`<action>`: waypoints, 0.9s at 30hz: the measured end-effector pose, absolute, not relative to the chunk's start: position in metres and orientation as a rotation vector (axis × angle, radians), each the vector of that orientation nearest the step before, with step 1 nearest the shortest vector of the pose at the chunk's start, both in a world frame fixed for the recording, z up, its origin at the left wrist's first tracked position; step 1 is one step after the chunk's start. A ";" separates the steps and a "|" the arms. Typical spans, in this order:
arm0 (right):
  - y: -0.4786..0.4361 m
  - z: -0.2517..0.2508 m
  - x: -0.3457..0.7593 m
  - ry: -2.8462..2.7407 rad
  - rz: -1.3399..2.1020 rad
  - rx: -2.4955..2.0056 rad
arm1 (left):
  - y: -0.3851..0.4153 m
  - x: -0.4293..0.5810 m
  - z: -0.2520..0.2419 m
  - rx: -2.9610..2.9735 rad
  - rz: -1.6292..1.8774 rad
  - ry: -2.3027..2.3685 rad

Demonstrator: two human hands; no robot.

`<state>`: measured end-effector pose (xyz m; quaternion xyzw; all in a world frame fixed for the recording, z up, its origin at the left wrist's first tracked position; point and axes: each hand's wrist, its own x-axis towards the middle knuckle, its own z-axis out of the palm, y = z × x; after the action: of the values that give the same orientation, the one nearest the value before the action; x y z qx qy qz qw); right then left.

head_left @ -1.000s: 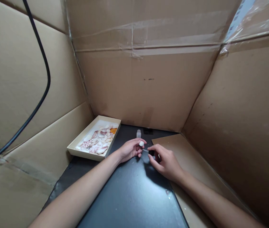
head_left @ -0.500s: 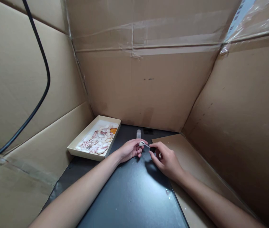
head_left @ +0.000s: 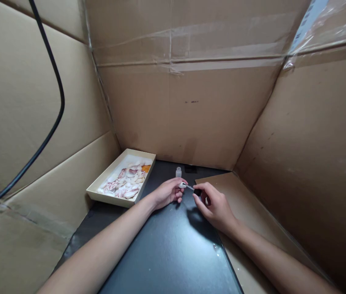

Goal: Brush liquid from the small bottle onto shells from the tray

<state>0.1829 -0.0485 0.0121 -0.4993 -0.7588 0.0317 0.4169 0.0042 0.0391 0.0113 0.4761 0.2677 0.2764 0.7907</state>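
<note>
Between thumb and fingers, my left hand (head_left: 169,193) grips a small white shell (head_left: 182,185) over the dark table. My right hand (head_left: 211,202) is closed on the black cap (head_left: 197,192) of a thin brush. The brush's light stem (head_left: 189,187) points left, and its tip meets the shell or lies just in front of it. Behind my left hand, a small clear bottle (head_left: 178,172) stands upright without a cap. Its lower part is hidden by my fingers.
A shallow cream box (head_left: 111,199) of shells sits on the left of the dark table (head_left: 167,253). A brown cardboard sheet (head_left: 237,192) lies at the right. Cardboard walls (head_left: 173,118) enclose the table, and a black cable (head_left: 61,98) hangs at the left.
My right hand and the brush have shifted very slightly to the right, with more of the stem showing. My left hand still grips the shell in nearly the same place.
</note>
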 end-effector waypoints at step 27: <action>-0.047 0.009 0.184 -1.903 0.139 -1.291 | 0.040 0.004 0.011 1.016 0.598 0.577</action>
<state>0.1843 -0.0465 0.0092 -0.5120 -0.7547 0.0552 0.4066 0.0038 0.0398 0.0109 0.4723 0.2683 0.2778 0.7923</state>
